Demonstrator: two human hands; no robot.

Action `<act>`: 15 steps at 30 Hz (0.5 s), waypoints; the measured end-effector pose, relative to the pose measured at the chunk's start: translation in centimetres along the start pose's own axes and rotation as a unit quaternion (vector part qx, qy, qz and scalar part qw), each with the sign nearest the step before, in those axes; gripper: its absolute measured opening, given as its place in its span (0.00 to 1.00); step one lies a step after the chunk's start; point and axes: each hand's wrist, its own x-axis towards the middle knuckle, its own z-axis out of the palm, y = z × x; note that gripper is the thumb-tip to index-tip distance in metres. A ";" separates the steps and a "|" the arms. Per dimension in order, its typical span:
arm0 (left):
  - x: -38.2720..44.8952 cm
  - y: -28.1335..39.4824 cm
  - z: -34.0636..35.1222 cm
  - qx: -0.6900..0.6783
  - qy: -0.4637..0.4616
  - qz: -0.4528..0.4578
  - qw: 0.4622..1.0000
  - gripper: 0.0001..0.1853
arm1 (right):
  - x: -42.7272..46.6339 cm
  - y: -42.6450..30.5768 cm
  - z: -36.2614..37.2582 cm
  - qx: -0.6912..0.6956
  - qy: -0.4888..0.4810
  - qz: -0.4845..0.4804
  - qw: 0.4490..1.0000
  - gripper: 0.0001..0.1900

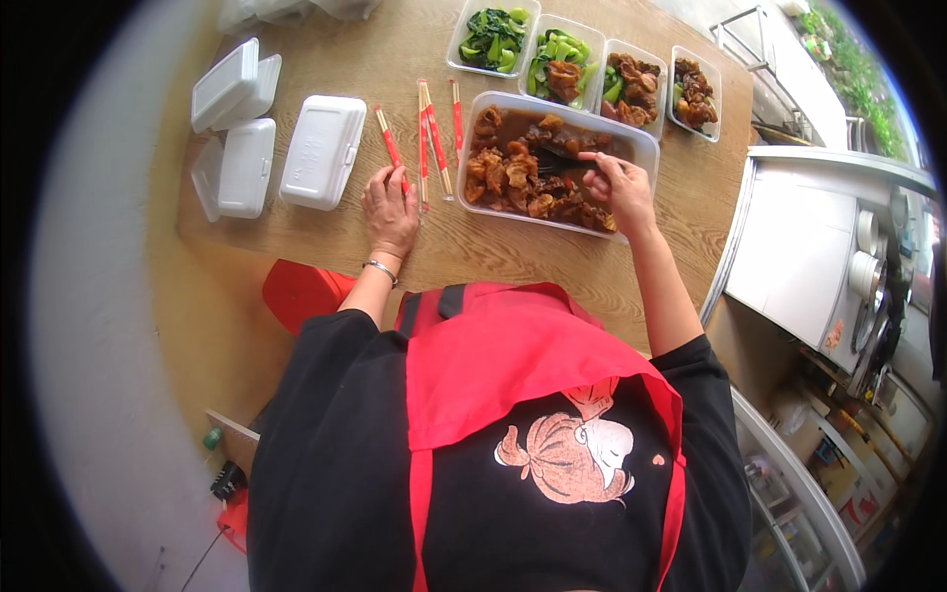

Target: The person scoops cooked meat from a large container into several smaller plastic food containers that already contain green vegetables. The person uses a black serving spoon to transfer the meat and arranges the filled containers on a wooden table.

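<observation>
My right hand [623, 189] is over a large clear plastic tub [651, 159] of braised meat chunks [510, 174] in brown sauce. It grips a black serving spoon [551, 160], whose bowl is partly sunk in the sauce. My left hand [391, 211] lies palm down on the table, left of the tub. Its fingers touch the lower end of a paper-wrapped chopstick pair [386, 137] without a clear grip. More wrapped chopsticks [435, 140] lie just right of that hand. Behind the tub stand plastic containers: one of greens [494, 41], others with greens and meat [631, 85].
White foam boxes [323, 152] with closed lids stand at the left of the wooden table [333, 237], several of them stacked or leaning. A red stool [303, 292] is below the near edge. At right is a white cabinet [788, 251] with stacked bowls [864, 272].
</observation>
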 end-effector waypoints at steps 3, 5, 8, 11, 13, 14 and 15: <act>0.2 0.3 -0.2 -0.001 0.002 -0.001 1.000 0.19 | 0.4 0.1 1.3 0.020 -0.002 0.047 0.999 0.15; 0.4 0.6 -0.3 -0.003 0.004 0.000 1.000 0.18 | 0.5 0.4 2.0 0.047 -0.001 0.061 0.997 0.15; 0.3 0.5 -0.5 -0.004 0.003 -0.003 1.000 0.19 | 0.0 -0.5 1.5 -0.011 -0.034 0.029 0.999 0.15; 0.0 0.4 -0.4 -0.006 0.000 -0.009 1.000 0.20 | -0.2 -1.6 0.3 0.063 -0.015 0.056 0.996 0.16; 0.0 0.2 -0.1 -0.010 0.001 -0.007 1.000 0.21 | -0.6 -2.2 -0.3 0.076 -0.017 0.051 0.996 0.17; 0.0 0.1 0.0 -0.015 -0.001 -0.008 1.000 0.21 | -0.8 -2.5 -0.4 0.071 -0.023 0.045 0.996 0.17; 0.2 0.0 0.0 -0.019 -0.001 -0.007 1.000 0.21 | -0.8 -3.0 -0.4 0.068 -0.029 0.037 0.997 0.17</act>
